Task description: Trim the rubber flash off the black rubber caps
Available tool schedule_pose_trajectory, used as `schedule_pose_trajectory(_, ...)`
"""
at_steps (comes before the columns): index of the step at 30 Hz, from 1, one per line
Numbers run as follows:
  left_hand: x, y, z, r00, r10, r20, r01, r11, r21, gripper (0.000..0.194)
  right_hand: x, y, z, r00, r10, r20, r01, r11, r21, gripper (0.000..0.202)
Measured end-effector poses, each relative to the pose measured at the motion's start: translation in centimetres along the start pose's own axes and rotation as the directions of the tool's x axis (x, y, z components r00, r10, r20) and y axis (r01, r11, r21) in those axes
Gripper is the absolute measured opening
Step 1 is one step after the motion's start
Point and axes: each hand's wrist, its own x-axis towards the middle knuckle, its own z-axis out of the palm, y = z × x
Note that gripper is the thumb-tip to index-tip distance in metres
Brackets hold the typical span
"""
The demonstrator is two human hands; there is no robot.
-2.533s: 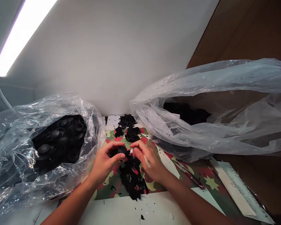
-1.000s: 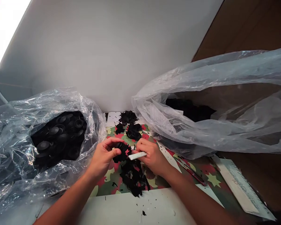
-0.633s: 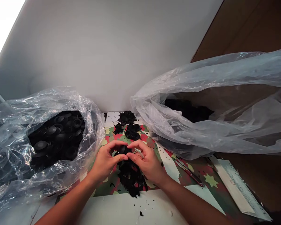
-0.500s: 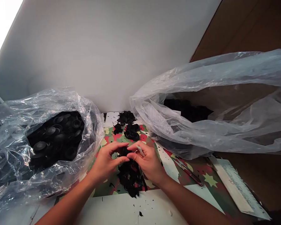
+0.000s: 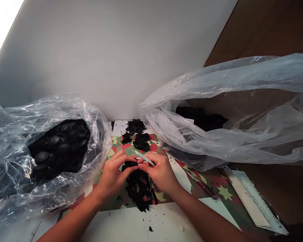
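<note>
My left hand (image 5: 112,174) is closed, its thumb and fingers pinching a small black rubber-like part (image 5: 129,164) from the side. Most of that part is hidden by the fingers. My right hand (image 5: 161,171) grips a slim, pale grey-green, pen-like tool (image 5: 144,157), whose upper end points up and left. The right fingertips meet the left ones at the black part; whether they also hold it, I cannot tell. Right below both hands lies a heap of black scraps (image 5: 140,191) on a patterned red and green sheet (image 5: 111,198).
At left, a clear plastic bag (image 5: 98,131) holds many black round parts (image 5: 54,140). A larger clear bag (image 5: 164,124) with black material inside stands at right. Red-handled scissors (image 5: 204,188) lie right of my hands. More black pieces (image 5: 141,142) sit beyond them, before the wall.
The pale tool has swung out and now shows at greater length above my right hand. The black part has tipped lower between my fingers. My hands stay nearly in place.
</note>
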Motion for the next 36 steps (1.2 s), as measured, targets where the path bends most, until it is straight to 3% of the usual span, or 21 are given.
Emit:
schedule_pose_trajectory(4, 0.0, 0.1, 0.0, 0.999, 0.027, 0.044, -0.03, 0.998, 0.054, 0.014, 0.3, 0.1, -0.2, 0.999, -0.042, 0.01, 0.042, 0.999, -0.004, 0.01)
schedule_pose_trajectory(7, -0.2, 0.1, 0.2, 0.996, 0.047, 0.07, -0.053, 0.996, 0.077, 0.016, 0.4, 0.3, -0.3, 0.998, 0.064, 0.01, -0.064, 0.998, -0.015, 0.007)
schedule_pose_trajectory(11, -0.5, 0.0, 0.7, 0.995, 0.086, 0.045, -0.089, 0.993, 0.073, 0.016, 0.5, 0.3, 0.2, 0.957, 0.276, 0.087, -0.29, 0.92, 0.264, 0.02)
schedule_pose_trajectory(16, -0.6, 0.0, 1.1, 0.997, 0.062, -0.037, -0.063, 0.998, -0.012, 0.011, 0.7, 0.2, 0.2, 0.897, 0.389, 0.21, -0.441, 0.756, 0.484, 0.041)
schedule_pose_trajectory(20, -0.4, 0.4, 0.3, 0.989, 0.088, -0.115, -0.101, 0.989, -0.111, 0.007, 1.8, 1.2, -1.9, 0.923, 0.373, 0.099, -0.371, 0.786, 0.495, 0.047)
schedule_pose_trajectory(24, 0.0, 0.3, -0.4, 0.993, -0.052, -0.106, 0.026, 0.972, -0.234, 0.016, 2.3, 2.2, -3.1, 0.923, 0.361, 0.135, -0.385, 0.859, 0.338, 0.034)
schedule_pose_trajectory(26, 0.2, 0.1, -0.5, 0.988, -0.135, -0.077, 0.108, 0.953, -0.281, 0.02, 2.1, 2.1, -2.9, 0.916, 0.366, 0.163, -0.396, 0.889, 0.229, 0.027)
schedule_pose_trajectory(28, 0.2, 0.1, -0.5, 0.979, -0.197, -0.05, 0.175, 0.94, -0.294, 0.021, 1.7, 1.6, -2.4, 0.934, 0.336, 0.12, -0.352, 0.921, 0.163, 0.024)
schedule_pose_trajectory(31, 0.2, 0.1, -0.4, 0.969, -0.247, -0.02, 0.231, 0.93, -0.286, 0.02, 1.1, 0.4, -1.7, 0.974, 0.22, 0.063, -0.226, 0.967, 0.122, 0.035)
schedule_pose_trajectory(36, 0.1, -0.1, 0.0, 0.952, -0.306, 0.03, 0.298, 0.894, -0.335, 0.021, 0.4, -0.9, -1.0, 0.969, 0.183, 0.167, -0.208, 0.967, 0.148, 0.038)
